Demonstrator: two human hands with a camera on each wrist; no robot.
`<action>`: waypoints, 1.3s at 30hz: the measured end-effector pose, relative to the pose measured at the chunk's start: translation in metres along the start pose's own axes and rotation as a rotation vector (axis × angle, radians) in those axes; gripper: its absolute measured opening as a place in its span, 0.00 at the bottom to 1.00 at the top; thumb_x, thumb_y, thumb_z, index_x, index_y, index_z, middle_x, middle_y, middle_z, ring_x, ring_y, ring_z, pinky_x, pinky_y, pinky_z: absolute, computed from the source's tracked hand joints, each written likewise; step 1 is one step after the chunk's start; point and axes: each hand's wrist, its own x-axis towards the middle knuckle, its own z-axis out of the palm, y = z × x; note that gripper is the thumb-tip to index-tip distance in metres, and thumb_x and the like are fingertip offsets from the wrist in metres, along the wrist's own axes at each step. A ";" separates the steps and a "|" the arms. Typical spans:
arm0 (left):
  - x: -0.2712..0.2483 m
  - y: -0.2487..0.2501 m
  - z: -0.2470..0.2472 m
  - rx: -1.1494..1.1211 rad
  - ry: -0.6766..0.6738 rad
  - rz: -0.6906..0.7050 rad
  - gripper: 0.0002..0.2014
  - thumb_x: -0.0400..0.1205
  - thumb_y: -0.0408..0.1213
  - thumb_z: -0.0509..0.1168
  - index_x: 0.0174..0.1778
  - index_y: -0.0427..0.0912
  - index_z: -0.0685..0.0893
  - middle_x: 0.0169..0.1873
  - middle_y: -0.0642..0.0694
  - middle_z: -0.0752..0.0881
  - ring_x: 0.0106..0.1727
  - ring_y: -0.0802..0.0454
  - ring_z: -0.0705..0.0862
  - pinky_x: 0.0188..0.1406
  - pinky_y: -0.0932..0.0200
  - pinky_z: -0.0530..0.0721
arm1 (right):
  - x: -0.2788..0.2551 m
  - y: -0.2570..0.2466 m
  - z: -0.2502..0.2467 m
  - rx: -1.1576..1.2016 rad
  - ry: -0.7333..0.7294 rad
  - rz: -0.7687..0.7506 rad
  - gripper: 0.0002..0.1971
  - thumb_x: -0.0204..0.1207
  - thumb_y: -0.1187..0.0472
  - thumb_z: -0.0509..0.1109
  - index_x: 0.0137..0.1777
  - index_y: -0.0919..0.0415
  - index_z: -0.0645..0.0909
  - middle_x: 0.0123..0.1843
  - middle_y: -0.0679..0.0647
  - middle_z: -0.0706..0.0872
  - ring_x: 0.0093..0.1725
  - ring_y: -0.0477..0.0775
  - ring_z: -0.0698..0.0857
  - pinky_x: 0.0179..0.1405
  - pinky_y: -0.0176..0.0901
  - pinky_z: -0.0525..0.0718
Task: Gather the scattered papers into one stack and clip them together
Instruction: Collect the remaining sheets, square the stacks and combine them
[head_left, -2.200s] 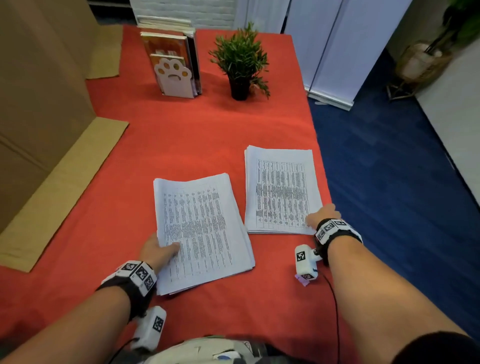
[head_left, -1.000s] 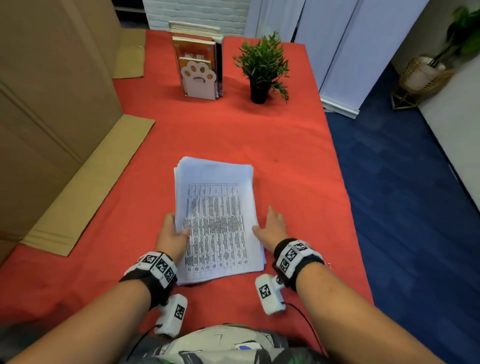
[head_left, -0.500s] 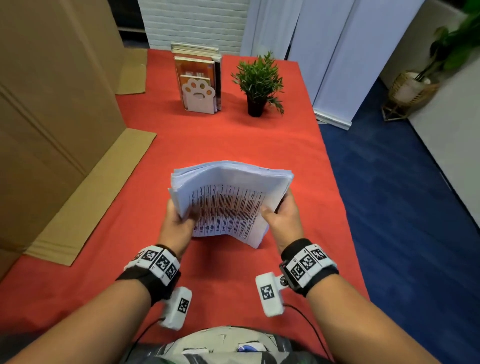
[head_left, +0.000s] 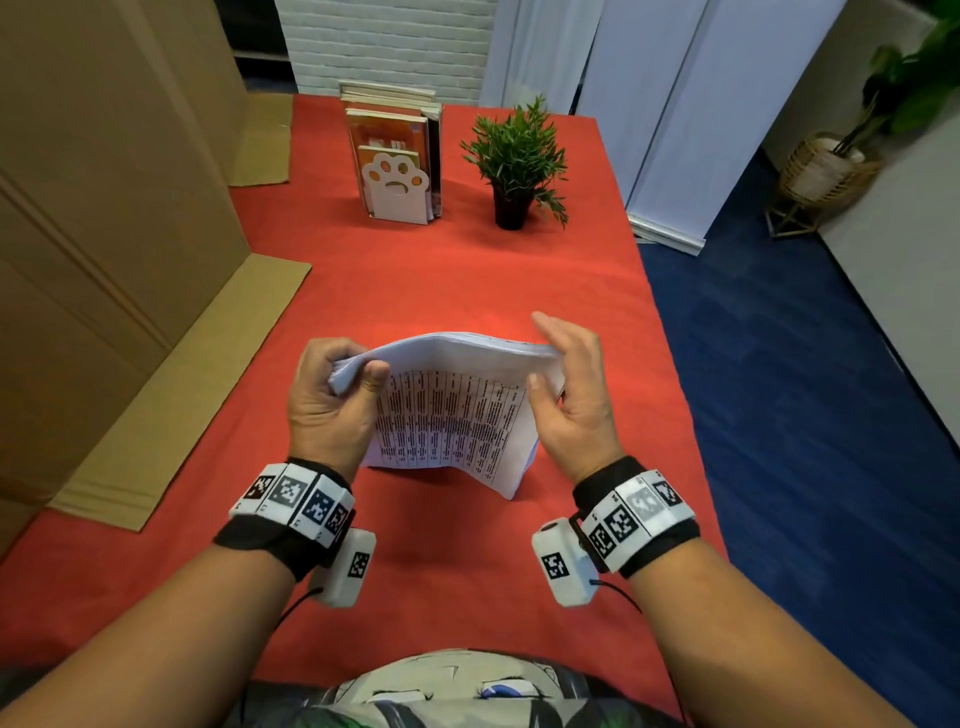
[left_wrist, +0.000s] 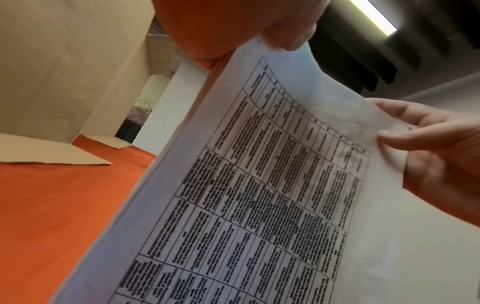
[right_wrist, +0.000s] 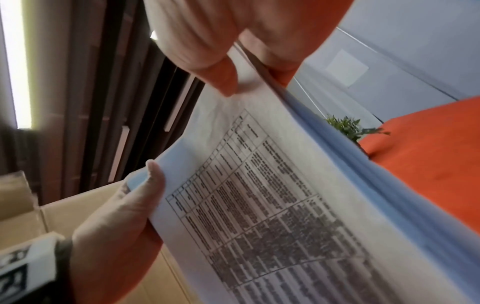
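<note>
One thick stack of printed papers (head_left: 452, 415) stands tilted on its lower edge on the red table (head_left: 467, 291), with the table-print page facing me. My left hand (head_left: 363, 374) grips the top left corner, thumb on the front and fingers curled behind. At the top right corner my right hand (head_left: 556, 364) pinches the stack, thumb on the front and fingers nearly straight behind it. The left wrist view shows the stack (left_wrist: 259, 195) close up, with the right hand (left_wrist: 441, 154) at its far edge. In the right wrist view the stack (right_wrist: 285, 216) fans slightly at its edge.
A paw-shaped bookend with books (head_left: 395, 176) and a small potted plant (head_left: 511, 166) stand at the far end. A large cardboard box (head_left: 104, 208) rises on the left, with a flat cardboard sheet (head_left: 182, 389) beside it. The table's right edge (head_left: 670, 364) drops to blue floor.
Two separate piles lying flat became one stack. Both hands lifted it off the table, stood it on its lower edge and moved up to its top corners.
</note>
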 end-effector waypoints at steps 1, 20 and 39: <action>0.000 0.002 0.002 -0.045 -0.002 -0.024 0.13 0.74 0.37 0.72 0.48 0.50 0.74 0.41 0.52 0.77 0.39 0.59 0.81 0.39 0.62 0.81 | -0.001 0.000 0.001 0.082 0.001 0.090 0.34 0.67 0.83 0.63 0.73 0.58 0.69 0.64 0.61 0.77 0.66 0.46 0.76 0.73 0.40 0.71; -0.012 -0.025 0.022 -0.080 -0.030 -0.523 0.15 0.73 0.18 0.69 0.50 0.38 0.82 0.38 0.51 0.85 0.35 0.67 0.85 0.39 0.71 0.83 | -0.008 0.014 0.020 0.350 0.144 0.713 0.15 0.64 0.67 0.65 0.48 0.48 0.80 0.46 0.53 0.86 0.51 0.54 0.83 0.60 0.60 0.82; -0.004 0.029 0.033 -0.167 0.115 -0.282 0.08 0.74 0.49 0.69 0.37 0.53 0.77 0.23 0.63 0.82 0.23 0.69 0.74 0.24 0.72 0.73 | -0.020 0.017 0.006 0.379 0.137 0.672 0.17 0.63 0.74 0.71 0.43 0.50 0.81 0.40 0.51 0.86 0.44 0.54 0.84 0.52 0.54 0.84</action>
